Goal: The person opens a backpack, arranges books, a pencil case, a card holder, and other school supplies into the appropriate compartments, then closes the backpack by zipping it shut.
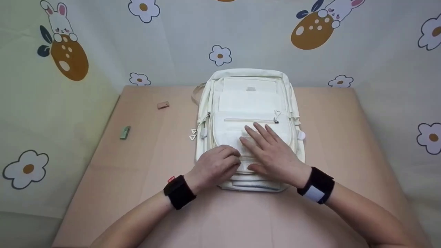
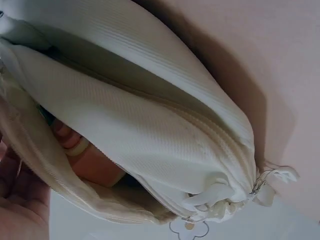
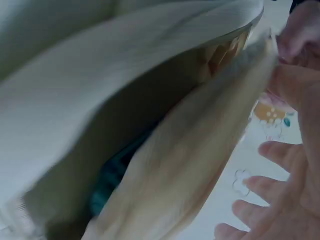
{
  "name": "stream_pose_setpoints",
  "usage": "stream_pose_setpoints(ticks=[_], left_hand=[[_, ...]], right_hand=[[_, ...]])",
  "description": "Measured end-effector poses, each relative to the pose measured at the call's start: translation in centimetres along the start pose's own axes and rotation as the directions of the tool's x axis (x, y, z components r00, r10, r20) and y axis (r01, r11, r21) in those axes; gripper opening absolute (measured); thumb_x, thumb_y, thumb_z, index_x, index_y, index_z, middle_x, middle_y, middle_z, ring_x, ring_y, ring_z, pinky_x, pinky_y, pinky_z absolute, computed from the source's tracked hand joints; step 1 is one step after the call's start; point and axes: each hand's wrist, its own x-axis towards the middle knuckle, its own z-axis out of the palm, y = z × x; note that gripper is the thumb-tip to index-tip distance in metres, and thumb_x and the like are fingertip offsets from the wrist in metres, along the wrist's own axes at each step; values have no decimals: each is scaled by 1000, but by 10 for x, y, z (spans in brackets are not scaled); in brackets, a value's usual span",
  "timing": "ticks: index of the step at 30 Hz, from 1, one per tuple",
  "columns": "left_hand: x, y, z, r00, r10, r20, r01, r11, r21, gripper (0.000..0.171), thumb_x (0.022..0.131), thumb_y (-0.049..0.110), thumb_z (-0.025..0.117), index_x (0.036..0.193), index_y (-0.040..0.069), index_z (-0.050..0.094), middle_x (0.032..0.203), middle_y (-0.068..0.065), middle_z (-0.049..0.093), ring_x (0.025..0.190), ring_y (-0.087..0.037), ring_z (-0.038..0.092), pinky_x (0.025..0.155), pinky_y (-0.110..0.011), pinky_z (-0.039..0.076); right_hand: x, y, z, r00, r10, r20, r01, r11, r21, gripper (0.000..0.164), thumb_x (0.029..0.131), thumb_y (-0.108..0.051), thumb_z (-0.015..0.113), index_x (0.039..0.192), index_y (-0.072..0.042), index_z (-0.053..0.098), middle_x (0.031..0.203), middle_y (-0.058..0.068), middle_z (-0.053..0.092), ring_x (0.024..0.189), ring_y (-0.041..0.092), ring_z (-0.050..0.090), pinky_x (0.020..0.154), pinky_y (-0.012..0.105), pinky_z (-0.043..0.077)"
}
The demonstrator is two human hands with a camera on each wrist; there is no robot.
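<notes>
A cream backpack (image 1: 248,100) lies on the table with its front side up. The left hand (image 1: 218,163) curls its fingers at the front panel's near edge, and in the right wrist view it pinches the panel's rim. Fingers spread and straight, the right hand (image 1: 272,155) is over the lower front panel; whether it touches the fabric is hard to tell. Both wrist views look into an unzipped compartment. An orange-brown item (image 2: 92,160) shows inside it in the left wrist view, and a dark teal item (image 3: 112,180) in the right wrist view.
A small green block (image 1: 125,132) and a small brown block (image 1: 163,105) lie on the table (image 1: 144,179) left of the backpack. Triangular zipper pulls (image 1: 193,134) hang at its left side. Patterned cloth (image 1: 179,44) borders the table at the back and sides.
</notes>
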Motion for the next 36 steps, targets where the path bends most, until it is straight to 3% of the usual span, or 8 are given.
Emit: stream_pose_setpoints(ticks=[4,6,10,13,18,21,29,36], left_hand=[[2,-22,-18,988,-139,-61,139,990,-17,12,88,7,71,100,10,70,103,-2,69,96,-20,65,84,-31,55],[4,-40,-27,959,-279,-49,279,960,-11,17,90,7,69,106,9,70,108,-5,69,100,-22,64,86,-34,55],[13,-80,-38,811,-583,48,583,812,26,28,96,9,65,124,9,69,122,-10,66,111,-28,60,91,-42,52],[18,-100,-37,687,-709,157,707,702,78,35,99,15,61,133,9,66,131,-13,64,118,-31,58,94,-46,50],[21,-115,-27,585,-761,282,758,636,143,37,100,20,59,136,10,66,130,-13,65,118,-34,59,94,-50,50],[21,-117,-23,584,-762,279,757,636,152,32,100,20,62,131,13,69,120,-10,68,110,-32,62,87,-49,51],[22,-118,-19,660,-728,188,709,686,166,19,102,19,63,116,14,75,108,-4,73,97,-28,66,76,-46,53],[21,-119,-21,692,-709,138,689,705,170,13,102,23,65,103,12,73,95,-5,71,85,-27,66,70,-45,52]], right_hand=[[16,-13,2,996,-44,82,46,999,-22,77,92,-37,72,157,-12,40,166,18,24,154,38,14,123,51,15],[24,-20,2,991,-77,111,82,996,-39,70,95,-31,67,158,-15,41,167,17,24,154,38,14,123,52,14],[42,-32,3,979,-146,144,158,985,-75,60,98,-23,58,156,-20,44,167,14,25,154,38,13,122,58,12],[54,-38,7,971,-165,171,184,978,-96,54,101,-28,54,154,-21,49,167,12,24,155,37,12,121,61,11],[65,-40,17,963,-140,230,165,982,-92,44,103,-34,50,145,-24,58,168,10,22,155,39,9,117,70,10],[68,-39,20,958,-122,261,149,985,-84,41,102,-34,50,141,-26,63,169,9,21,155,40,7,115,73,8],[69,-37,24,959,-127,252,149,987,-68,37,98,-36,55,131,-26,67,168,9,24,155,40,9,115,74,9],[68,-37,24,964,-134,230,148,988,-44,33,100,-33,54,129,-24,68,167,9,25,154,41,10,115,73,9]])
